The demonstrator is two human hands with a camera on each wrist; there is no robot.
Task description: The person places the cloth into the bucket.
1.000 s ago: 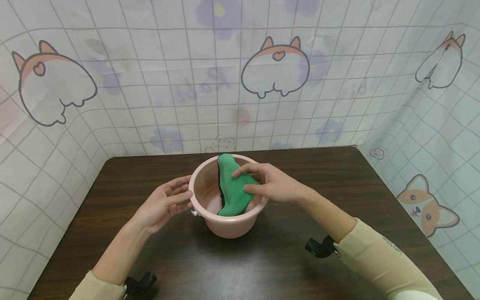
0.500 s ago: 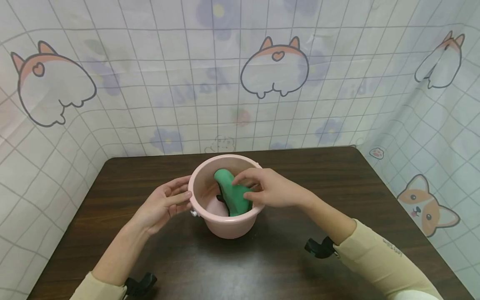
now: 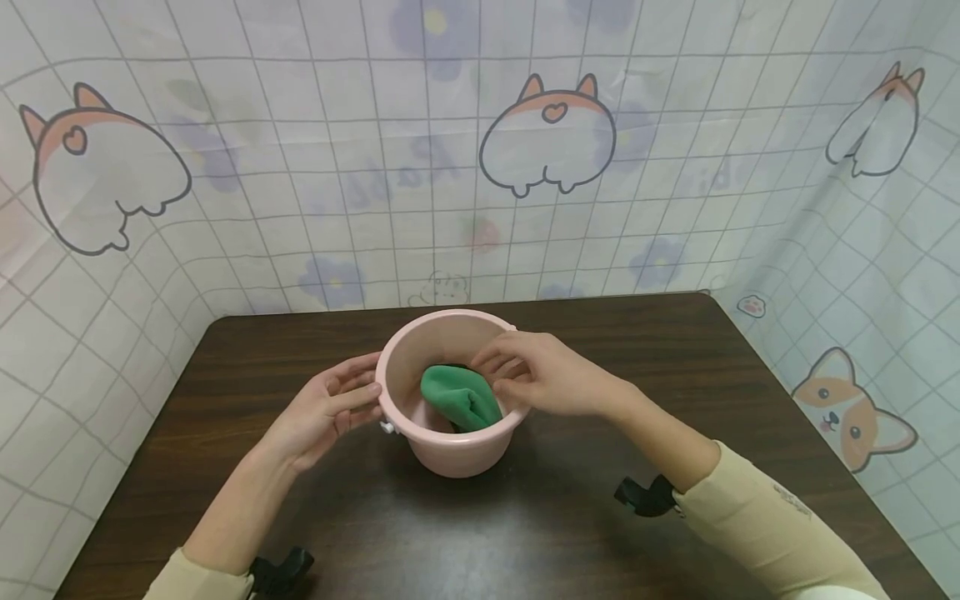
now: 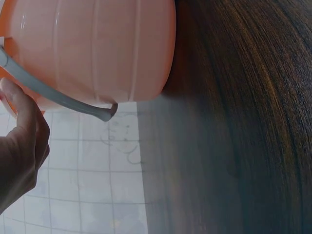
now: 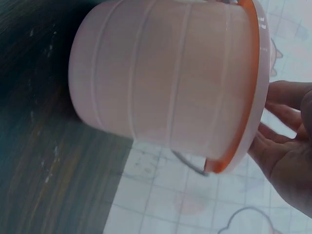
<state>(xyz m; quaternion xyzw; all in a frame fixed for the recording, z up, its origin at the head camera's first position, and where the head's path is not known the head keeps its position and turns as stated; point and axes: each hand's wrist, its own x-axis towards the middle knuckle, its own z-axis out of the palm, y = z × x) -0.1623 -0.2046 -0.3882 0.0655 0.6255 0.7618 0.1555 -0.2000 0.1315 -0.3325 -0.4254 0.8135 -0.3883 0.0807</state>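
Observation:
A pink bucket (image 3: 461, 454) stands upright on the table. Inside it lies a soft green fabric item (image 3: 459, 398), folded or creased; earlier frames show a black edge, and its exact kind is unclear. At the bucket's left rim, my left hand (image 3: 326, 408) has its thumb on the rim and its fingers against the outside below. My right hand (image 3: 543, 372) reaches over the right rim, fingers bent loosely inside the opening, close above the green item. It appears to hold nothing. A grey handle (image 4: 58, 95) hangs down the bucket's side in the left wrist view.
The dark wooden table (image 3: 465, 542) extends around the bucket. Behind and beside it hangs a white gridded curtain (image 3: 420, 208) printed with corgis and flowers. Black straps (image 3: 281, 571) sit at the sleeves' cuffs.
The green item has gone from my right hand's hold, upright near the rim, down to the bucket's bottom. My right hand has shifted slightly right; the left hand stays at the rim.

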